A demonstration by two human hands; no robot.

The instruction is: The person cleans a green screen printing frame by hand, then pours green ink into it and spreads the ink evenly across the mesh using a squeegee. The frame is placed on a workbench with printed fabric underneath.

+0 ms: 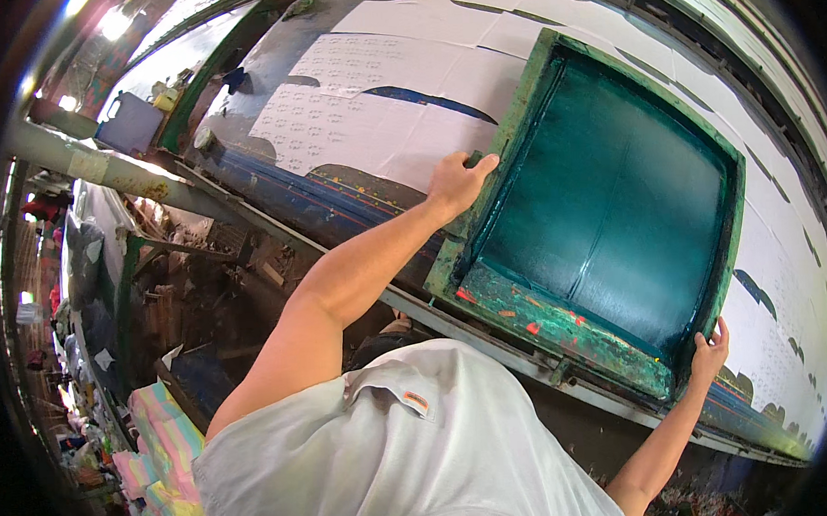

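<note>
A large wooden screen printing frame (564,330), stained green, lies across the long printing table in front of me. Its mesh (614,194) is covered with dark teal ink, wet and shiny, and red specks dot its near rail. My left hand (461,184) is closed on the left side of the frame, thumb on top and some fingers hidden. At the near right corner, my right hand (710,356) grips the outer edge, its fingers curled partly out of sight. White sheets (371,121) lie under and around the frame, several bearing rows of small dark print.
A metal rail (311,247) runs along the table's near edge. On the left are a thick pipe (124,169), a pale plastic jug (131,121) and a small can (205,140). Pastel striped cloth (163,444) hangs at lower left, beside a littered floor.
</note>
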